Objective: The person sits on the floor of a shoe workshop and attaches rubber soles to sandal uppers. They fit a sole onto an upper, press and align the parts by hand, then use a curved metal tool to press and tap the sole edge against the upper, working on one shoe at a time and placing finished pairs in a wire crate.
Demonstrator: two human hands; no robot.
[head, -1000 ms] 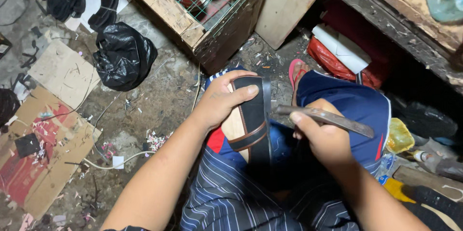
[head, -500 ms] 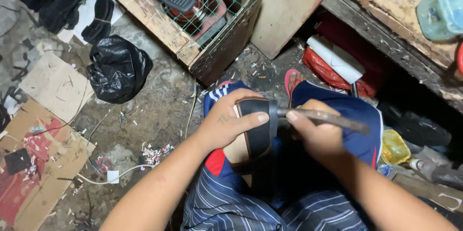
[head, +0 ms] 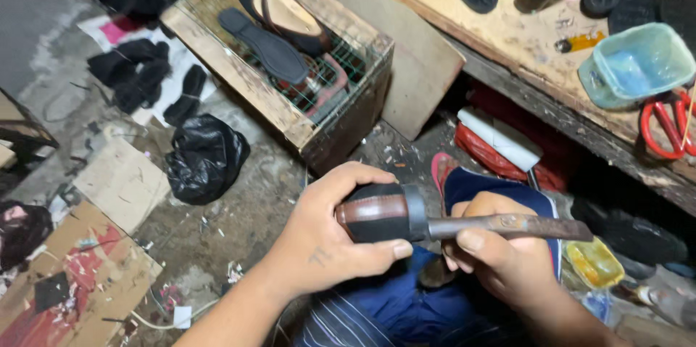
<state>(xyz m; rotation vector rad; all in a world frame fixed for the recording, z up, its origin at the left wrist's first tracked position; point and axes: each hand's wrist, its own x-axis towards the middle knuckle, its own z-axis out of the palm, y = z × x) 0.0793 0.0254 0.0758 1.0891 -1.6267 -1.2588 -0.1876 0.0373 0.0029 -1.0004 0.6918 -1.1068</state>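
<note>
My left hand [head: 330, 242] wraps around a black sandal [head: 380, 215] with a brown leather strap, held on edge above my lap. My right hand [head: 500, 256] grips a long dark metal tool [head: 518, 227] whose shaft lies flat and points left. The tool's end meets the sandal's strap near my left thumb. Both hands hover over my blue shorts [head: 406, 303], and my striped shirt shows at the bottom edge.
A wooden crate [head: 290, 126] with a wire top holds sandals and soles. On the right a wooden bench [head: 522, 35] carries soles, a teal plastic tub [head: 638, 64] and red scissors [head: 663, 126]. A black bag [head: 206, 158] and cardboard [head: 80, 282] lie on the dirty floor.
The sandal has turned in my left hand from upright to lying on its side. The view has tilted upward, bringing the bench and tub into sight.
</note>
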